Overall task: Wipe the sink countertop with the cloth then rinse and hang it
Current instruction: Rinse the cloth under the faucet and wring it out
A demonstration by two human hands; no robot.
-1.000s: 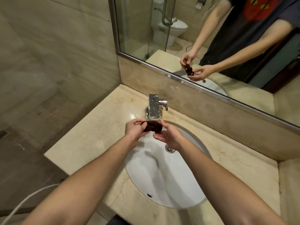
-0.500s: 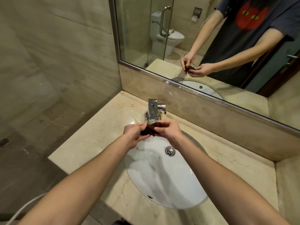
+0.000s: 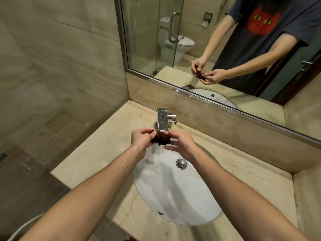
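In the head view, we hold a small dark brown cloth (image 3: 160,139), bunched and wrinkled, between both hands over the back edge of the white sink (image 3: 173,192), just below the spout of the chrome faucet (image 3: 163,120). Our left hand (image 3: 140,139) grips the cloth's left end, its fingers (image 3: 147,132) curled round the fabric with the thumb on top. Our right hand (image 3: 180,143) pinches the right end between thumb and forefinger, while its lower fingers (image 3: 171,148) stretch out loosely beneath the cloth, spread a little apart. The cloth hangs in the air, clear of the basin; whether it touches the faucet spout we cannot tell.

The sink is set into a beige marble table (image 3: 97,153), and its round metal drain (image 3: 181,163) sits near our right wrist. The basin looks wet, with faint streaks on its surface. Behind the faucet, a wide mirror (image 3: 147,40) shows our two hands pinching the same dark cloth, a person in a dark shirt with a red cat print, and a toilet (image 3: 175,44) beyond a glass partition.
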